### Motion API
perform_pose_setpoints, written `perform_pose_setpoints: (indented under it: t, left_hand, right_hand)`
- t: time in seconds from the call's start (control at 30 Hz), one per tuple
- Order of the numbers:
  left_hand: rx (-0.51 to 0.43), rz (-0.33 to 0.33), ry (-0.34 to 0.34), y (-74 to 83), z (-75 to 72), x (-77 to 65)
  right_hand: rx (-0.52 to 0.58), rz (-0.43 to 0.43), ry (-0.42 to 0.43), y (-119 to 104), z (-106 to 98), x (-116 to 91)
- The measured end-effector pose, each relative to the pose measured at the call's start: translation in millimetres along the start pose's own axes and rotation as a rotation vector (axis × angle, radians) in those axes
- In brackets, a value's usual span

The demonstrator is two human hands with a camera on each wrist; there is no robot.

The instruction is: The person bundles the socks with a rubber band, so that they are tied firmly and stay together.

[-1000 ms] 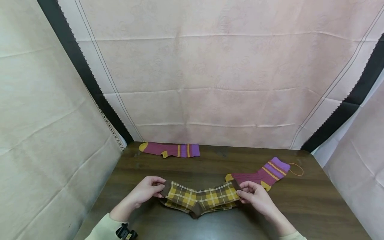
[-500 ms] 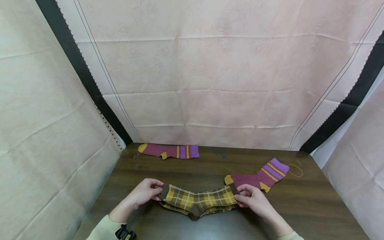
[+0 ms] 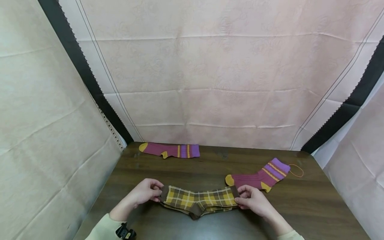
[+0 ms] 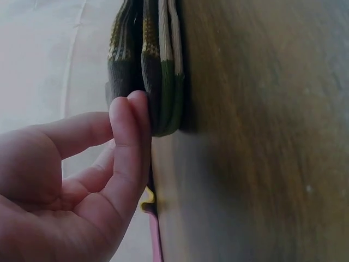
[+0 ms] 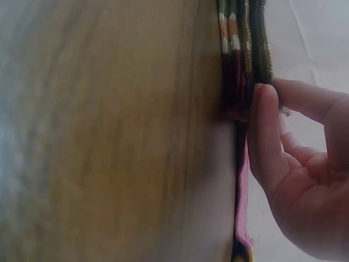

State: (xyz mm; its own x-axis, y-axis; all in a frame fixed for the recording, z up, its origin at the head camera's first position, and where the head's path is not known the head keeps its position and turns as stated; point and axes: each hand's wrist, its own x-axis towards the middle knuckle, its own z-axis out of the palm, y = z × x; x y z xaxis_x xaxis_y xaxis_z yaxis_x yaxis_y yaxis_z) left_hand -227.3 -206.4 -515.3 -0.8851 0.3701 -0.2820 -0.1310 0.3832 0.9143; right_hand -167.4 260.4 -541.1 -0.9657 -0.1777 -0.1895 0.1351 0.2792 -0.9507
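Observation:
A yellow-and-brown plaid sock (image 3: 200, 200) with dark brown ends and heel stretches sideways near the front of the table. My left hand (image 3: 147, 192) pinches its left end between thumb and fingers. At its right end, my right hand (image 3: 252, 199) pinches the brown edge. The left wrist view shows more knitted layers (image 4: 170, 93) stacked beneath the pinched one, with green ends and pale bands. Similar stacked layers (image 5: 233, 76) show in the right wrist view, close to the tabletop; how many separate socks there are I cannot tell.
Along the table's (image 3: 312, 206) back left lies a purple sock (image 3: 169, 150) with yellow toe and heel. A matching purple sock (image 3: 258, 176) lies just behind my right hand, a thin orange loop (image 3: 297, 170) by its cuff. Pale fabric walls (image 3: 216, 76) enclose the table.
Both hands have lowered slightly with the plaid sock, and it lies flatter over the layers below. The purple socks have stayed in place.

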Motion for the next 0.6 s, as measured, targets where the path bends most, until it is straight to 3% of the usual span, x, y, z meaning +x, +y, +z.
perform_pose_setpoints:
  t: [0.6]
  left_hand:
    - [-0.047,-0.002,-0.052,-10.7,-3.2,6.4]
  right_hand:
    - [-0.090,0.006,0.028,-1,0,3]
